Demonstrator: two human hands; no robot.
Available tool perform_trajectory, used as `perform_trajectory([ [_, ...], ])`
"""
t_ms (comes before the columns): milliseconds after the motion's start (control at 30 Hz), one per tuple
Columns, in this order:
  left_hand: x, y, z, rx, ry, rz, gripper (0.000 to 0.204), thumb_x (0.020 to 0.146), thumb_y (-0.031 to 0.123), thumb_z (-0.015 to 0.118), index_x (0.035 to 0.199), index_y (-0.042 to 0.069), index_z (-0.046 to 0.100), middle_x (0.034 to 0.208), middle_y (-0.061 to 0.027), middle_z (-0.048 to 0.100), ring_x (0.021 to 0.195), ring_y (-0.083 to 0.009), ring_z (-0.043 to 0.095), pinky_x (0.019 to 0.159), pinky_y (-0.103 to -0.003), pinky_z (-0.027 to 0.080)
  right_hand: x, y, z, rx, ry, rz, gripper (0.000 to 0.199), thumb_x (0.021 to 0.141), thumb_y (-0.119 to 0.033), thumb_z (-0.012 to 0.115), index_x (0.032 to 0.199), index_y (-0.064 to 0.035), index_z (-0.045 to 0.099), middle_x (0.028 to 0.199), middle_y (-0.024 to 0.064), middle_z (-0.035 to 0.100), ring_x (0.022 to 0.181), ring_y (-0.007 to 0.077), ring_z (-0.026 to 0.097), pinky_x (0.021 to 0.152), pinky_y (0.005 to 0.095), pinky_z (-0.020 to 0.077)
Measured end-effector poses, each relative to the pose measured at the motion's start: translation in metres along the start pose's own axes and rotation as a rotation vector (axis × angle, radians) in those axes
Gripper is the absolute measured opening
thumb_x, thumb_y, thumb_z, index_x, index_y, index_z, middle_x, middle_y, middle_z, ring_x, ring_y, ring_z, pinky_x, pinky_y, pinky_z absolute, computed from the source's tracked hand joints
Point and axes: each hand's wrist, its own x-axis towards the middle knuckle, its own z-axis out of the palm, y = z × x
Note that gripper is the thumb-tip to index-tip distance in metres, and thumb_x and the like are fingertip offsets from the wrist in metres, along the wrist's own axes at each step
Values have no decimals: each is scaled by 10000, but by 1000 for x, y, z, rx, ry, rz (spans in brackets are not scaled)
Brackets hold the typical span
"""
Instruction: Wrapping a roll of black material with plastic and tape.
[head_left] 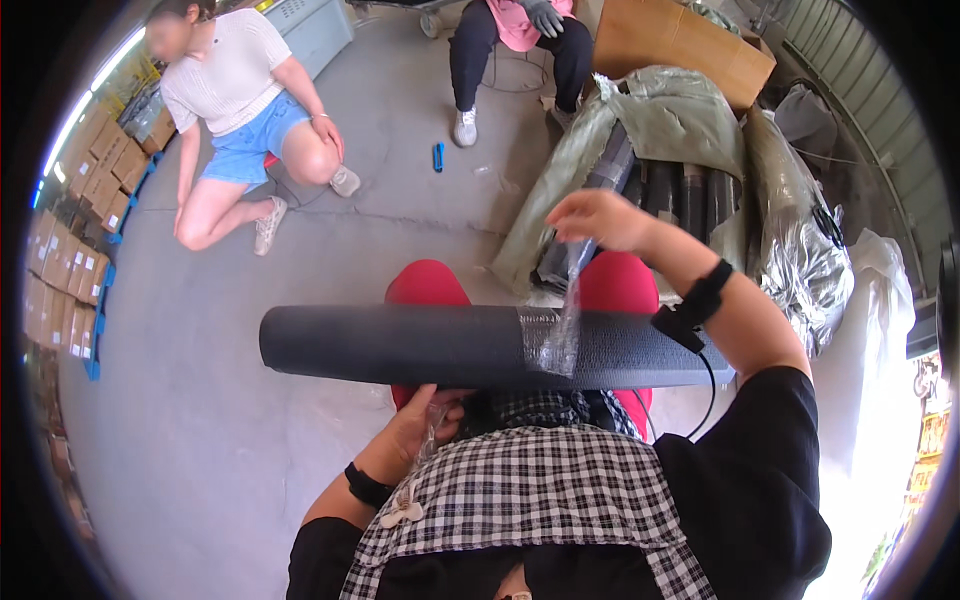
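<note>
Across my lap lies a long black rolled-up mat, level from left to right. Clear plastic film is wound round it right of its middle, and a strip rises from there. My right hand is lifted above the mat, its fingers pinched on the top of that strip. My left hand is closed below the mat's near edge, with the fingers curled and partly hidden. Crumpled clear plastic shows in that hand.
At the far right a green-grey wrapping sheet partly covers several dark rolls. Behind it stands a cardboard box. A blue cutter lies on the floor. One person crouches at the far left; another is seated beyond.
</note>
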Motion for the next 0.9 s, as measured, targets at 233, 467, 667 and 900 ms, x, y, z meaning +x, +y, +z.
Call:
perform_trajectory([
  [233, -2, -7, 13, 234, 232, 141, 618, 836, 586, 353, 1043, 29, 523, 684, -27, 436, 474, -96, 350, 403, -187, 278, -23, -7, 58, -523, -458, -186, 837, 598, -472, 733, 1205, 0, 401, 1063, 128, 497, 1013, 235, 471, 848, 334, 393],
  [467, 5, -1, 15, 160, 246, 121, 559, 828, 584, 386, 945, 53, 516, 672, -27, 446, 457, -91, 353, 384, -186, 279, -69, -13, 84, -903, -168, -698, 395, 641, -310, 701, 836, -60, 465, 846, 88, 470, 842, 260, 477, 689, 367, 398],
  [667, 7, 4, 12, 184, 175, 116, 534, 817, 578, 423, 931, 65, 517, 680, -35, 454, 462, -92, 365, 385, -185, 293, -53, -1, 69, -15, 11, -126, 238, 909, -220, 424, 751, -49, 474, 671, 35, 477, 624, 132, 475, 598, 245, 400],
  [900, 9, -2, -3, 35, -61, 127, 353, 861, 358, 495, 1023, 44, 515, 795, -79, 542, 570, -131, 504, 483, -213, 441, -50, -29, 70, 698, 62, 96, 219, 898, -276, 461, 882, -61, 499, 693, 25, 506, 611, 106, 479, 569, 236, 410],
])
